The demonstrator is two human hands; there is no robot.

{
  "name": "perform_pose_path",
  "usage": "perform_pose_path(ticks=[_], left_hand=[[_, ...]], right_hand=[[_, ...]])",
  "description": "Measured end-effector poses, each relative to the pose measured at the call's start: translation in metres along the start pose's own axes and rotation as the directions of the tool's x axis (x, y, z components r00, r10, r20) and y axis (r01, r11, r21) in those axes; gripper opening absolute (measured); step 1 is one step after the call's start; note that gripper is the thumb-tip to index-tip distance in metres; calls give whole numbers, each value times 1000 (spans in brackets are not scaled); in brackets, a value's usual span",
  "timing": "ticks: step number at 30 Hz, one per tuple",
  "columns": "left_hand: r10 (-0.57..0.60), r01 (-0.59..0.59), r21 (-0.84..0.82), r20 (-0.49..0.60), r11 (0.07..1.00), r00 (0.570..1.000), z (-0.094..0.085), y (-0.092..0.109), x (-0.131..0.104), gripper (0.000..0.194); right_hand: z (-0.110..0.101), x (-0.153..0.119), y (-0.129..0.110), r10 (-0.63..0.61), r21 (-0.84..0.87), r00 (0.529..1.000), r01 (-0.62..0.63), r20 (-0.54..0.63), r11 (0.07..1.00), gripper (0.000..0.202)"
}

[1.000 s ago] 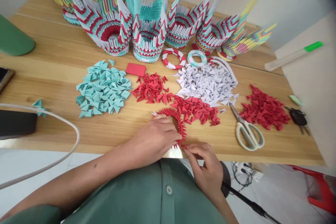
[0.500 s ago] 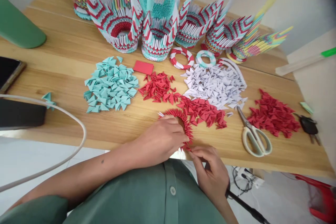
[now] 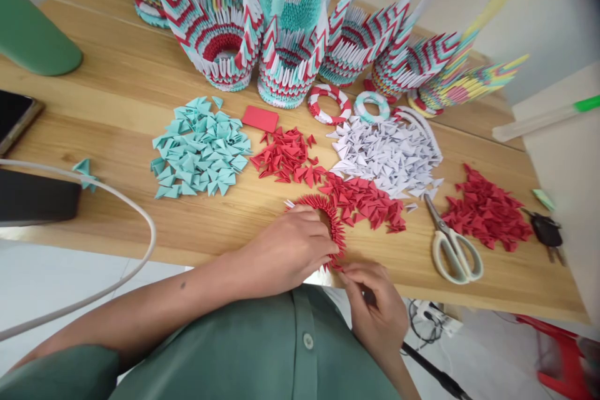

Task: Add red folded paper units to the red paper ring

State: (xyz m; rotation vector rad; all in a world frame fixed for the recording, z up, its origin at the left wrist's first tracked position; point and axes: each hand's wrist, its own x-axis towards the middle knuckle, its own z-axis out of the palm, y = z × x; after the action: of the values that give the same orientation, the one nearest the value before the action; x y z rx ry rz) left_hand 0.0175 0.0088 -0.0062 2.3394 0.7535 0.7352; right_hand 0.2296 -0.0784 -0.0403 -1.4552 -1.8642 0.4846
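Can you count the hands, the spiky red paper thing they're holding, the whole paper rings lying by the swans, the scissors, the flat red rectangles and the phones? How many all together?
Hands: 2, left hand and right hand
Spiky red paper strip: 1
Whole rings: 2, red-and-white ring and teal-and-white ring
Scissors: 1
Red paper rectangle: 1
Phone: 1
Total: 8

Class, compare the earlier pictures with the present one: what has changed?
The view shifted: things on the table sit further right in the picture. Nothing was visibly gripped or released. The left hand stays on the spiky red band, the right hand at its near end; the scissors stay put.
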Motion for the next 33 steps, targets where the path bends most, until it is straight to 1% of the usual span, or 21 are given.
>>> perform_pose_path(ticks=[11, 16, 22, 29, 33], left_hand=[[-3, 2, -27, -16, 1000, 1000, 3, -1, 0, 28], [-3, 2, -40, -32, 999, 999, 3, -2, -1, 26], [-5, 3, -34, -39, 999, 999, 3, -3, -1, 27], [0, -3, -45, -56, 999, 998, 3, -3, -1, 25], [-5, 3, -46, -49, 999, 999, 3, -4, -1, 28]], right_hand=[[1, 0, -1, -5, 16, 1000, 5, 10, 1000, 20], [2, -1, 2, -28, 41, 1000, 28, -10, 999, 21], [1, -2, 5, -41, 43, 999, 40, 11, 998, 22], [1, -3, 5, -33, 52, 999, 33, 0, 998, 23], [2, -2, 4, -38, 50, 999, 39, -12, 998, 24]])
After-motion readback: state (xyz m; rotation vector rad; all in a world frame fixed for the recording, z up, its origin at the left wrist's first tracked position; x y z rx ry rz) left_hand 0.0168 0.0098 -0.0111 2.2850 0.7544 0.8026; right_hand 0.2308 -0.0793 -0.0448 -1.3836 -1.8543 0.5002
